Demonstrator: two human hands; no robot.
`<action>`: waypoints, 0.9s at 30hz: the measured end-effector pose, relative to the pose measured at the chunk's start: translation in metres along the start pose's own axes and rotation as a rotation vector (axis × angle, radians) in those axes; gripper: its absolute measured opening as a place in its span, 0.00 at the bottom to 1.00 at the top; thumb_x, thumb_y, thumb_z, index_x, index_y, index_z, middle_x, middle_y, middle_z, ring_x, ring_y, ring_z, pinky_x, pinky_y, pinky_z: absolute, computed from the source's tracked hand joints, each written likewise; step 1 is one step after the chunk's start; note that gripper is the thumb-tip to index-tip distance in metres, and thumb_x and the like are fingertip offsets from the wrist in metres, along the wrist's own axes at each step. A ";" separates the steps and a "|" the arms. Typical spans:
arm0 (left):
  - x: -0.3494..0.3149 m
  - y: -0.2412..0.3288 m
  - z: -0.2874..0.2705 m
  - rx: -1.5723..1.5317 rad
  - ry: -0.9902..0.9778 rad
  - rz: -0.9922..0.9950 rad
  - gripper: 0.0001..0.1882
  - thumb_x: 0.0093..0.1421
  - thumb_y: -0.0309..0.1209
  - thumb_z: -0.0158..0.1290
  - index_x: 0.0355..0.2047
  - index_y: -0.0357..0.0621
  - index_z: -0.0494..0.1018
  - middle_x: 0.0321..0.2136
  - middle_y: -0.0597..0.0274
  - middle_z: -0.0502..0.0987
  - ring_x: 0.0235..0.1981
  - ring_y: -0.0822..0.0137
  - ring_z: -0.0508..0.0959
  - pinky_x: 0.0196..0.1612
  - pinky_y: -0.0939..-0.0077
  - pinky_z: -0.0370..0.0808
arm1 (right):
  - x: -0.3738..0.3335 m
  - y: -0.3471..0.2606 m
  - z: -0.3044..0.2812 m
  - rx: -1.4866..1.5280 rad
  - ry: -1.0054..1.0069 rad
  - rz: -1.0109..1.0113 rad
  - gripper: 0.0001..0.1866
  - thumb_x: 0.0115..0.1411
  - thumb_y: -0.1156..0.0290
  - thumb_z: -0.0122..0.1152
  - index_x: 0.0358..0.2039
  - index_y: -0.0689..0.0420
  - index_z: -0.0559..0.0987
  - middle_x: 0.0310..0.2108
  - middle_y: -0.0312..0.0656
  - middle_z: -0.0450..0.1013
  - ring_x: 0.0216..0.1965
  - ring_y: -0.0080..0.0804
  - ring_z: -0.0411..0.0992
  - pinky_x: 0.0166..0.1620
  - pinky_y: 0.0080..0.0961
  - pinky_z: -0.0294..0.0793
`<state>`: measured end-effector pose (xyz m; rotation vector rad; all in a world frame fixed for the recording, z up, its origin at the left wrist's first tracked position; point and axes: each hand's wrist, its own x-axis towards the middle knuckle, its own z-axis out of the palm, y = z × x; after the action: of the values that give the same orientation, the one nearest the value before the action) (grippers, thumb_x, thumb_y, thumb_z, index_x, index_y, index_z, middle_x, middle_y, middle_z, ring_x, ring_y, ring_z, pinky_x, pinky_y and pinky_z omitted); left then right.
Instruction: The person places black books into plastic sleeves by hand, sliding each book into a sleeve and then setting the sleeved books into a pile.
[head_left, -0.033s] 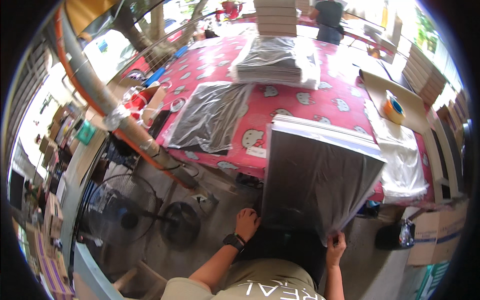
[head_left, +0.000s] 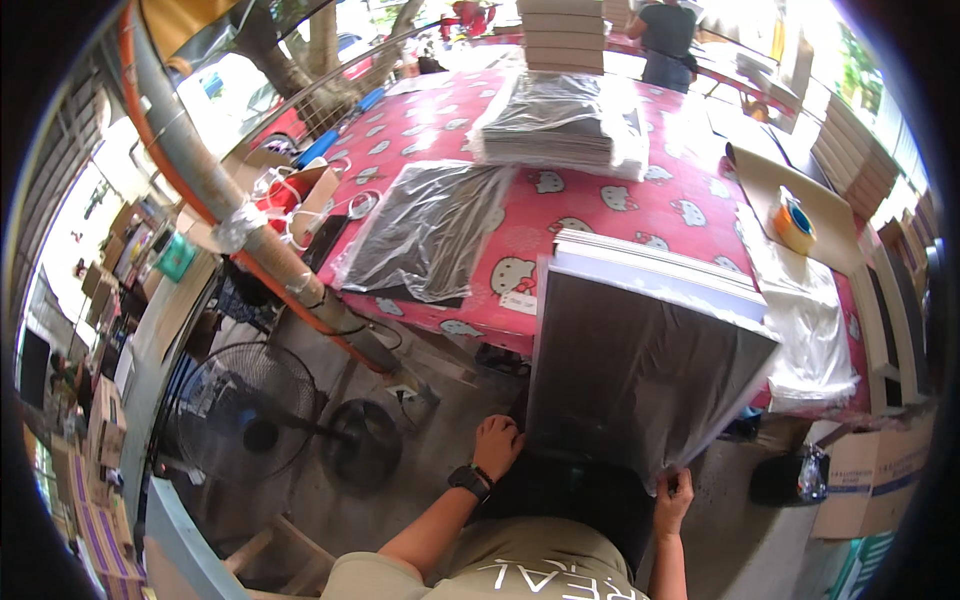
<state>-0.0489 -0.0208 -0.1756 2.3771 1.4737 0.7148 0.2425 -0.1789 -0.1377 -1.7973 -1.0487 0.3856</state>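
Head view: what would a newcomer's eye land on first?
Probably the large dark panel in clear plastic, front and centre, with the person's right hand pinching the plastic at its lower right corner. Next, likely the bright pink table cover with white cat faces, spread beyond it. Then the pole slanting across the left side.

The dark board [head_left: 610,370] looks smooth, its clear plastic sleeve [head_left: 668,450] thin, glossy and lightly wrinkled. Crinkled, shiny plastic also covers the flat packet [head_left: 425,235] and the tall-sided stack [head_left: 550,120]. The tablecloth [head_left: 540,215] resembles slick, glossy vinyl. The brown paper [head_left: 800,185] is matt, the box [head_left: 870,485] dull cardboard, the pole [head_left: 195,165] worn metal, the shirt [head_left: 540,550] matt cloth.
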 end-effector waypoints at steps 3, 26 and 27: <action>-0.001 0.002 -0.004 0.007 -0.051 -0.047 0.07 0.46 0.32 0.52 0.23 0.42 0.71 0.33 0.62 0.68 0.41 0.59 0.65 0.43 0.63 0.62 | 0.005 0.002 0.001 -0.138 -0.004 -0.281 0.08 0.47 0.75 0.53 0.29 0.63 0.71 0.25 0.43 0.67 0.27 0.34 0.66 0.32 0.26 0.66; 0.058 0.133 -0.106 -1.861 0.274 -0.496 0.27 0.49 0.35 0.56 0.48 0.42 0.59 0.47 0.63 0.64 0.49 0.63 0.62 0.50 0.65 0.60 | 0.048 -0.145 0.074 1.167 -0.111 0.320 0.18 0.54 0.79 0.50 0.46 0.57 0.65 0.43 0.37 0.66 0.44 0.30 0.63 0.47 0.27 0.61; 0.065 0.129 -0.110 -1.898 0.316 -0.557 0.26 0.49 0.31 0.56 0.47 0.42 0.60 0.44 0.63 0.65 0.47 0.63 0.64 0.49 0.66 0.61 | 0.048 -0.154 0.081 1.067 -0.125 0.236 0.17 0.53 0.79 0.50 0.45 0.58 0.65 0.41 0.37 0.67 0.43 0.28 0.63 0.46 0.26 0.61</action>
<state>0.0154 -0.0263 -0.0058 0.4163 0.6329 1.3648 0.1420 -0.0704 -0.0335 -0.9213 -0.5106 0.9904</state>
